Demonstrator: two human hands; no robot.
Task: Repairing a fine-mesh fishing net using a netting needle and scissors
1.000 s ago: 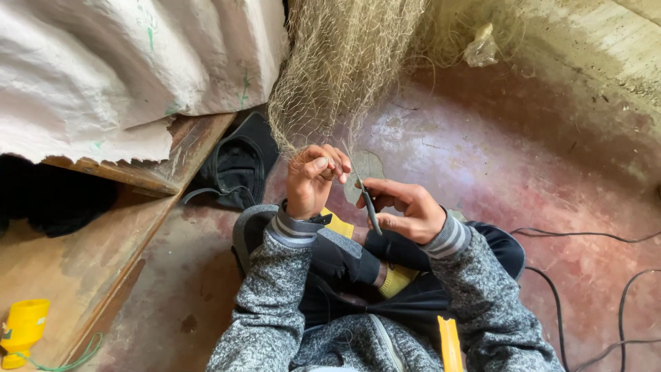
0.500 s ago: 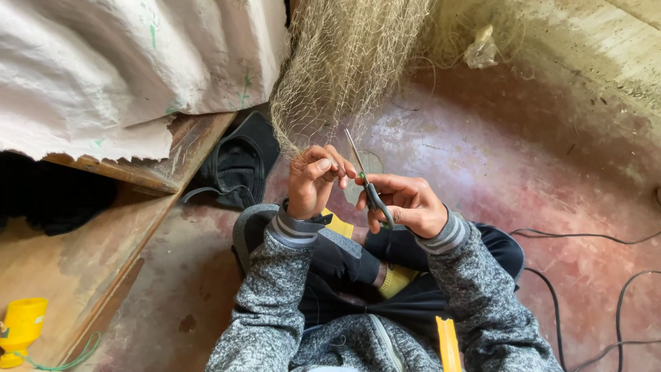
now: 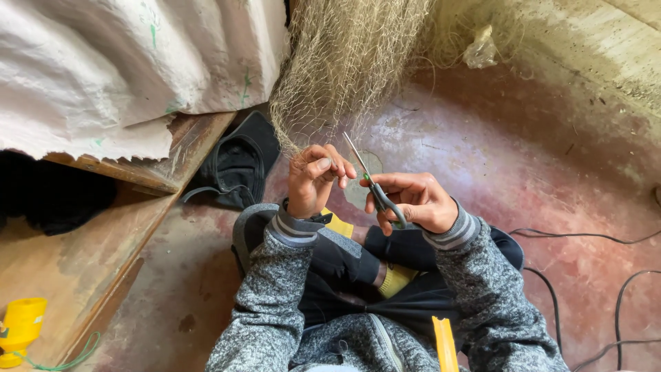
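From the head camera, your left hand [image 3: 313,180] pinches the lower edge of the hanging fishing net [image 3: 348,65], fingers closed on the mesh. Your right hand [image 3: 413,201] grips the scissors [image 3: 375,189], which a second ago pointed down and now tilt up, blades nearly closed, toward the pinched strands by your left fingers.

Counting by kind, head view:

- Showing two hands: left hand [image 3: 313,180], right hand [image 3: 413,201].
- Holding one pair of scissors [image 3: 375,191], in the right hand.
- Hanging: one fine net [image 3: 348,62], touching the left hand.
- Lying on the floor: one dark cap [image 3: 234,165].
- Sitting on the wooden shelf [image 3: 82,255]: one yellow spool [image 3: 21,327].
- Trailing across the floor: two black cables [image 3: 585,238].
- Draping over the shelf: one white sheet [image 3: 117,69].
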